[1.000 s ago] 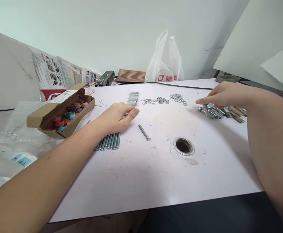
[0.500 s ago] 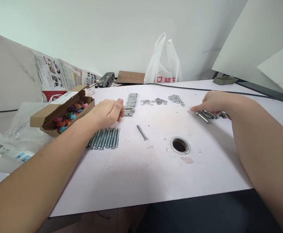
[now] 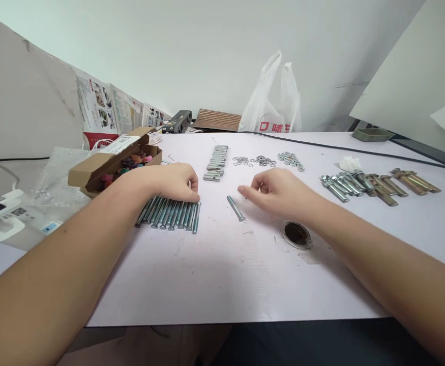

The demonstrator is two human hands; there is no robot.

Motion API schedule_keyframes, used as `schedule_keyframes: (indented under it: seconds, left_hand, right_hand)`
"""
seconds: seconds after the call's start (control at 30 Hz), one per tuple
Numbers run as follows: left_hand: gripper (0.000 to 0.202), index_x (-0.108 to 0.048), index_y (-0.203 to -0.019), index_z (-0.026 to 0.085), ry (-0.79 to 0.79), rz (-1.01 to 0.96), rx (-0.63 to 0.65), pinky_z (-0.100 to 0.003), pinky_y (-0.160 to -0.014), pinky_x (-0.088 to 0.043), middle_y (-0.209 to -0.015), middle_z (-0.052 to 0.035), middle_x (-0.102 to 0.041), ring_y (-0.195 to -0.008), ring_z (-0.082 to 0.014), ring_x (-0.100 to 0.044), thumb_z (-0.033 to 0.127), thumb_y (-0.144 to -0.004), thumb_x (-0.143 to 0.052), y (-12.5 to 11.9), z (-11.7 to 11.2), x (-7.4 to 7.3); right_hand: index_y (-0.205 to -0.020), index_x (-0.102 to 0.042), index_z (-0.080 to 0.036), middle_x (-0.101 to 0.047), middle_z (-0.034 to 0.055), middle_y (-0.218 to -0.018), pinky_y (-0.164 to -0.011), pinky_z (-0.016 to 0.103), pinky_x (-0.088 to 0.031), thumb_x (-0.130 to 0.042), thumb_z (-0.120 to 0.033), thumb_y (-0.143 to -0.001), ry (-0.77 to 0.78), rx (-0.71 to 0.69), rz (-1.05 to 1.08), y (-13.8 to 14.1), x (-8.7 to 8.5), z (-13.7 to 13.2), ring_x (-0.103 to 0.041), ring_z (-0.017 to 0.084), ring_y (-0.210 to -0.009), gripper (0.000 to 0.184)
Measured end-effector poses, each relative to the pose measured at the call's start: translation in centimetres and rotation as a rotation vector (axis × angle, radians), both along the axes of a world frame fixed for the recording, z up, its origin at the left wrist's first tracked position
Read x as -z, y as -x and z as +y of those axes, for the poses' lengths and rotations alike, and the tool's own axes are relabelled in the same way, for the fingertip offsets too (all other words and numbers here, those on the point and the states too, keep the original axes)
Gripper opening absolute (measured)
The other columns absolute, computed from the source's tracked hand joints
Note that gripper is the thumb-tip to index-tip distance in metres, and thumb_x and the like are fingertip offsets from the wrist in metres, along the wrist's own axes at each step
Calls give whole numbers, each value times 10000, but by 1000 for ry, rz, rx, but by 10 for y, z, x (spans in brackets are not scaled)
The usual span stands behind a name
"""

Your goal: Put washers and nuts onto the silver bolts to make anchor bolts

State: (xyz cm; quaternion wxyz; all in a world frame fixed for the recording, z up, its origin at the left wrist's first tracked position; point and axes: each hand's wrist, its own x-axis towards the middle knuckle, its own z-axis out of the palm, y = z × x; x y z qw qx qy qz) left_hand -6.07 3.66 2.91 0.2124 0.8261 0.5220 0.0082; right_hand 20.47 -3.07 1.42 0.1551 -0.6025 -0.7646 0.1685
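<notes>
Head view: left hand [image 3: 172, 180], curled (grip not discernible), is laid on bolt row [image 3: 171, 216]; right hand [image 3: 279, 190], half-open, is held beside lone bolt [image 3: 236, 208].

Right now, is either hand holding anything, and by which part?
Nothing is visibly gripped. The left hand rests on the row of long silver bolts; the right hand is beside a lone silver bolt.

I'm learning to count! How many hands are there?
2. The left hand rests on the row of bolts; the right hand is beside the lone bolt.
</notes>
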Motion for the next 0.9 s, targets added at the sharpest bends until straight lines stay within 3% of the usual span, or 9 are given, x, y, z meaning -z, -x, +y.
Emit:
schedule_keyframes:
  seconds: [0.1,0.33,0.53,0.67,0.8,0.9]
  left_hand:
    - [190,-737,-675,241,134,64,63,-293,-518,-345,-664,-43,-673,-533,-173,-550,416,-678,-662,-4,-3,-5]
    - [299,-754,-732,253,150,126,112,-277,-501,-370,-660,-31,-690,-572,-180,-590,541,-669,-702,-16,-16,-14]
    - [252,-754,-741,261,188,122,149,-271,-514,-390,-633,-10,-669,-563,-164,-573,498,-714,-672,-18,-17,-12]
    - [188,-749,-730,259,178,92,160,-283,-519,-370,-630,-6,-648,-553,-159,-545,420,-724,-652,-14,-13,-11]
    - [173,-708,-680,235,81,74,115,-304,-514,-340,-597,-11,-603,-532,-160,-498,367,-734,-610,-16,-11,-9]
    - [227,-704,-757,221,-169,19,-38,-312,-541,-351,-694,-35,-666,-594,-186,-543,412,-768,-583,-23,-9,-1]
  right_hand:
    - [-788,-659,-215,-656,45,-727,-533,308,-354,-548,-626,-859,81,-59,-38,12,9,-5,-541,166,-611,432]
    - [-729,-672,-218,-688,53,-746,-529,302,-370,-593,-612,-826,115,-64,-69,14,15,-3,-580,186,-641,414]
    - [-680,-662,-205,-648,31,-659,-503,289,-354,-601,-504,-826,180,-105,3,11,16,-1,-542,153,-579,338]
    - [-585,-560,-187,-542,9,-562,-467,287,-308,-588,-396,-803,248,-153,31,6,16,1,-443,123,-514,303]
    - [-547,-476,-187,-426,-13,-521,-439,281,-268,-576,-325,-773,293,-177,104,2,15,2,-345,103,-487,282]
    - [-553,-445,-186,-391,-24,-523,-437,269,-255,-541,-290,-770,277,-199,220,3,14,1,-310,91,-486,259]
